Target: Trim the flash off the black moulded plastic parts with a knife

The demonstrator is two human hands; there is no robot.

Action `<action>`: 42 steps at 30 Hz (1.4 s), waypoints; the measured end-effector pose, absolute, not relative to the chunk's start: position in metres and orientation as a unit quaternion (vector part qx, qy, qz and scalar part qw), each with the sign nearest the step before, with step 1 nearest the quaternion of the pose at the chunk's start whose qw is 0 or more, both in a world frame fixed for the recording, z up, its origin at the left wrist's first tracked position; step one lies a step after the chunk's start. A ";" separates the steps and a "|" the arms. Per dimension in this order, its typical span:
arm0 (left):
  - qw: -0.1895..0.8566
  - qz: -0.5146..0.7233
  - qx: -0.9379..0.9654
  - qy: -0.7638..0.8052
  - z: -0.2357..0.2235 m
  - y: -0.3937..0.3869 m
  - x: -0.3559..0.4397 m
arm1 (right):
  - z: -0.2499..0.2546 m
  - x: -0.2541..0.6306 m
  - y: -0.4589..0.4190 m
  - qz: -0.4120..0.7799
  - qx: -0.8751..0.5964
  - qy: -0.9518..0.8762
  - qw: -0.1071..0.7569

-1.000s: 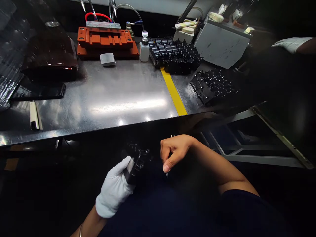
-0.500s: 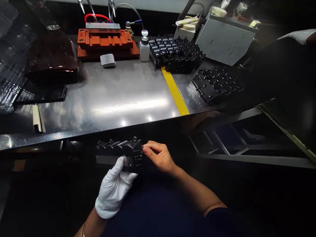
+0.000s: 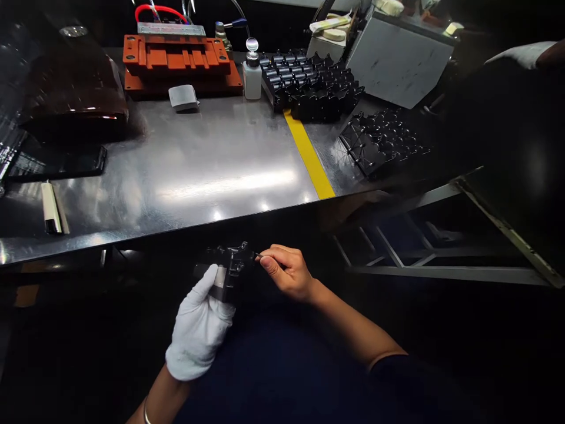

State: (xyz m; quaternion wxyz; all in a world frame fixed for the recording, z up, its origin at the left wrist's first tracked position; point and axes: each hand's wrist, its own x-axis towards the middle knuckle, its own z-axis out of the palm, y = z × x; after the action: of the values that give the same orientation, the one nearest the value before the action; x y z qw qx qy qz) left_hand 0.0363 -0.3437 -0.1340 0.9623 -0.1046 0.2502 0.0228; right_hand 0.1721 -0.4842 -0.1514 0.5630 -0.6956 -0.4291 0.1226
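My left hand (image 3: 198, 327), in a white glove, grips a black moulded plastic part (image 3: 236, 268) below the front edge of the bench. The thumb presses on its flat side; the part is turned so that its ribbed end faces right. Close to that end is my bare right hand (image 3: 286, 271), with thumb and forefinger pinched together. A small dark tip shows at the pinch, too small to name. Similar black parts (image 3: 309, 85) stand grouped at the back of the bench, and more black parts (image 3: 384, 141) lie nearer on the right.
On the metal bench (image 3: 212, 159) are an orange fixture (image 3: 176, 59), a pump bottle (image 3: 252, 73), a white block (image 3: 183, 97), a lighter-like item (image 3: 52, 206) and yellow tape (image 3: 309, 154). A grey box (image 3: 397, 56) stands behind. Another person's gloved hand (image 3: 523, 56) shows at far right.
The black part has turned in my left hand, so its long side shows less and its end shows more. My right fingertips have moved slightly away from it. The view has shifted a little.
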 end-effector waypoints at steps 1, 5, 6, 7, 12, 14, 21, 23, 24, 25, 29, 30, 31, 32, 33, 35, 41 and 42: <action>0.960 0.027 -0.106 0.256 -0.134 -0.344 0.036 | -0.151 0.173 -0.486 0.116 -0.695 -0.442 0.555; 0.958 0.030 -0.094 0.268 -0.134 -0.347 0.036 | -0.152 0.169 -0.486 0.096 -0.688 -0.460 0.553; 0.957 0.030 -0.090 0.273 -0.134 -0.347 0.036 | -0.152 0.168 -0.486 0.094 -0.688 -0.459 0.553; 0.957 0.029 -0.085 0.277 -0.135 -0.348 0.036 | -0.153 0.167 -0.486 0.093 -0.690 -0.458 0.553; 0.956 0.028 -0.065 0.286 -0.135 -0.350 0.036 | -0.151 0.166 -0.488 0.094 -0.695 -0.449 0.553; 0.955 0.031 -0.058 0.290 -0.135 -0.351 0.035 | -0.151 0.167 -0.489 0.101 -0.697 -0.448 0.550; 0.957 0.024 -0.045 0.287 -0.133 -0.352 0.034 | -0.154 0.174 -0.492 0.106 -0.680 -0.473 0.550; 0.956 0.015 -0.032 0.291 -0.133 -0.353 0.034 | -0.156 0.174 -0.491 0.092 -0.676 -0.475 0.556; 0.955 0.012 -0.019 0.295 -0.134 -0.354 0.033 | -0.157 0.174 -0.491 0.083 -0.676 -0.471 0.560; 0.954 0.010 -0.005 0.300 -0.135 -0.354 0.031 | -0.159 0.173 -0.490 0.075 -0.678 -0.465 0.565; 0.945 0.019 0.047 0.322 -0.145 -0.353 0.022 | -0.166 0.166 -0.484 0.048 -0.693 -0.420 0.584; 0.944 0.022 0.053 0.325 -0.149 -0.352 0.020 | -0.168 0.164 -0.483 0.046 -0.696 -0.410 0.588; 0.943 0.026 0.059 0.327 -0.153 -0.350 0.018 | -0.170 0.162 -0.482 0.045 -0.699 -0.400 0.591; 0.941 0.029 0.065 0.330 -0.156 -0.349 0.016 | -0.172 0.161 -0.481 0.047 -0.702 -0.392 0.593; 0.939 0.032 0.072 0.336 -0.159 -0.347 0.015 | -0.174 0.160 -0.480 0.051 -0.705 -0.385 0.594; 0.929 0.038 0.087 0.359 -0.161 -0.346 0.016 | -0.177 0.157 -0.478 0.064 -0.712 -0.367 0.595; 0.890 0.057 0.095 0.443 -0.143 -0.354 0.031 | -0.196 0.155 -0.468 0.123 -0.730 -0.283 0.610; 0.886 0.060 0.090 0.451 -0.138 -0.355 0.031 | -0.202 0.157 -0.467 0.135 -0.739 -0.253 0.610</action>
State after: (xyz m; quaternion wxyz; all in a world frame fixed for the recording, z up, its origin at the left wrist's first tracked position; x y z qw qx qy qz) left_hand 0.0311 -0.3552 -0.1379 0.8860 0.0898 0.4509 0.0601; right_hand 0.1574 -0.4671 -0.2016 0.6099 -0.7389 -0.2525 0.1354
